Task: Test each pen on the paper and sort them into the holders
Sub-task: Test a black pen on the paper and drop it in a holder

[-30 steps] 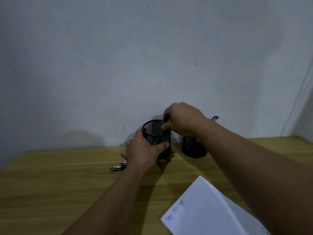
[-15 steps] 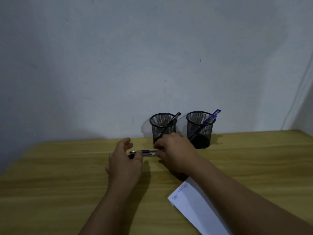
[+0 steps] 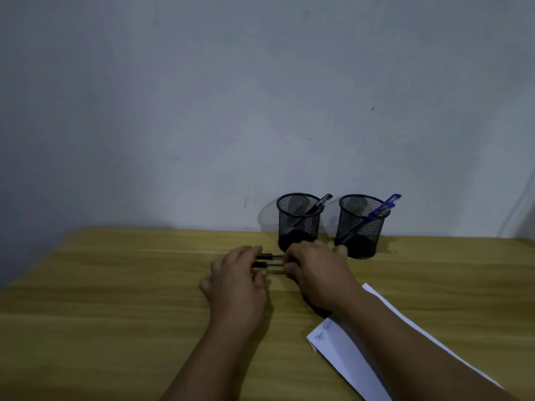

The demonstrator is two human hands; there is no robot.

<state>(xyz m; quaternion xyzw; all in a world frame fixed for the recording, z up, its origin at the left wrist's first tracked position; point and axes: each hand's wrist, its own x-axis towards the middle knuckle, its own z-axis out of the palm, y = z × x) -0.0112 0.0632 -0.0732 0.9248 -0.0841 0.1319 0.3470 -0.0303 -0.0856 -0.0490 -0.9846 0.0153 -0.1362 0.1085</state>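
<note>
Two mesh holders (image 3: 298,218), perhaps five pens (image 3: 267,260), one paper (image 3: 347,351).

Left hand (image 3: 236,280) and right hand (image 3: 314,272) lowered, fingers curled (palms down).

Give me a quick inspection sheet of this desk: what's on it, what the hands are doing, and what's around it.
Surface: wooden table, bare grain, dim light.
Job's things: left mesh holder with one black pen leaning in it; right mesh holder with blue pens; loose dark pens lying flat between the hands; white paper with blue test scribbles, partly under the right forearm.
Clutter: nothing seen.
Hands: left hand and right hand both low on the table at the loose pens; grip itself hidden by the fingers.
Cables: nothing seen.
Surroundings: plain grey wall directly behind the holders.
</note>
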